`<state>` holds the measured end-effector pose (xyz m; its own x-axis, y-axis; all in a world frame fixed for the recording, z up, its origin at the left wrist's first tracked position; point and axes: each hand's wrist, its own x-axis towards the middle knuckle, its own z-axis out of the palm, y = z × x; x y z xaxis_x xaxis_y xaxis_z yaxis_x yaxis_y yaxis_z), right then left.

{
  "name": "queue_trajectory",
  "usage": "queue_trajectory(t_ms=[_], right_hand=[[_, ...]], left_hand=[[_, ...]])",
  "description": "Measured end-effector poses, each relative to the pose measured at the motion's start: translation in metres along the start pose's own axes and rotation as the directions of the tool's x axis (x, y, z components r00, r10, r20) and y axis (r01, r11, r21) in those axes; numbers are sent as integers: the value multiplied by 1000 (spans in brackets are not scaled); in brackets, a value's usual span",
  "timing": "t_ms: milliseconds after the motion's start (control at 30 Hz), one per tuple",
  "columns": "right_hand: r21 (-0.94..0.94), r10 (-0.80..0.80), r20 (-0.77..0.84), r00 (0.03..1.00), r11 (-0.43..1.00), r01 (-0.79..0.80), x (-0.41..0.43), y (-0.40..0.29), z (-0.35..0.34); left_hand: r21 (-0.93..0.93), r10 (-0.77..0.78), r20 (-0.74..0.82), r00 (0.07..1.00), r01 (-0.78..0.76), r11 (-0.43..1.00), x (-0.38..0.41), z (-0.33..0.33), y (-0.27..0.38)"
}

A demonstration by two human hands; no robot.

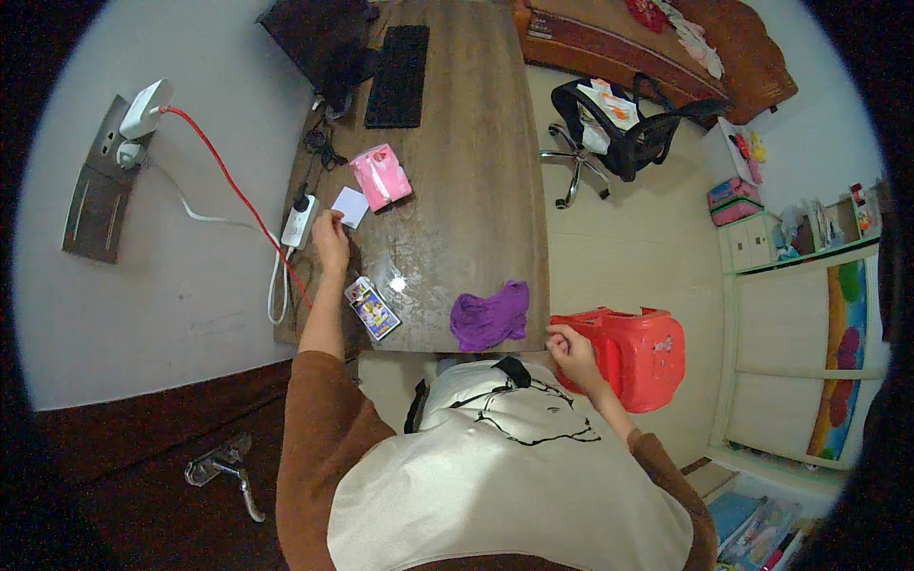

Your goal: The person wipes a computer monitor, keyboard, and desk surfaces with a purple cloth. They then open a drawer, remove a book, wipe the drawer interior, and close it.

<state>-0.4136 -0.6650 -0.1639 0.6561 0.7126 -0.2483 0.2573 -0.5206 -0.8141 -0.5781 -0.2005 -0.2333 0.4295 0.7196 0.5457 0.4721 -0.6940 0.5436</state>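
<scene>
My left hand (330, 239) reaches over the left side of the wooden table, its fingertips at the near-left edge of a small white square of paper (350, 207). Whether the fingers pinch the paper or only touch it, I cannot tell. Just beyond lies a pink soft pack of tissues (381, 177). Nearer me is a colourful printed card pack (373, 308). A crumpled purple cloth (490, 316) rests close to the table's front edge. My right hand (573, 355) hovers past the front-right corner, fingers loosely bent and a gap before the thumb, with nothing visible in it.
A white power strip (300, 223) lies beside my left hand, with a red cable (227, 168) running from the wall. Farther back are a black keyboard (397, 77) and a monitor (318, 43). To the right stand a red plastic chair (643, 357) and a black office chair (621, 135).
</scene>
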Motion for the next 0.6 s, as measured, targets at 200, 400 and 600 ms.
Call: queue_trajectory(t_ms=[200,400,600], right_hand=[[-36,-8,31,999,999,9,3,0,1],[-164,7,2,1000,986,-7,-7,12,-6],[-194,21,-53,998,980,-31,-23,22,-14]], left_hand=[[265,-36,195,980,-17,964,8,9,7],[494,79,435,897,-311,812,12,27,-14],[119,-313,135,940,298,947,30,13,-7]])
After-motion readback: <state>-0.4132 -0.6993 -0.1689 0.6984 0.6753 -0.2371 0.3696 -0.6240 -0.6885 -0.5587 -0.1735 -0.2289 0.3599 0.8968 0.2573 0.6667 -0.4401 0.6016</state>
